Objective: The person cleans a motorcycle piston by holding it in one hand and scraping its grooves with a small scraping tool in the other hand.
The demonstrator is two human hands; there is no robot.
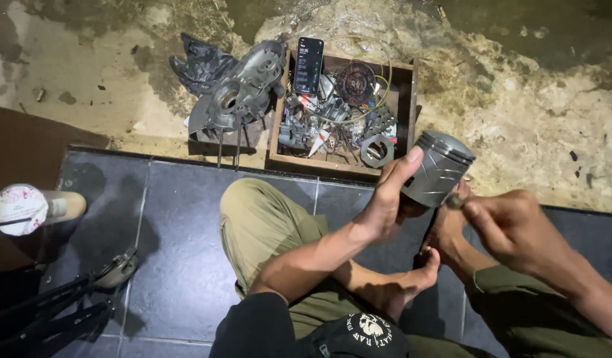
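My left hand (389, 193) grips a grey metal piston (438, 168), thumb along its upper side, holding it up over my crossed legs. My right hand (508, 227) is pinched shut on a small dark part (455, 201) that touches the piston's lower edge. What the small part is cannot be told. My bare feet (412, 278) rest on the dark tiles below the hands.
A wooden box (406, 106) of engine parts, gears and wire sits ahead, with a phone (308, 64) propped at its far left corner. A metal engine casing (243, 89) and black bag (200, 63) lie left of it. A lidded drink cup (27, 209) and a folded stand (60, 305) are at my left.
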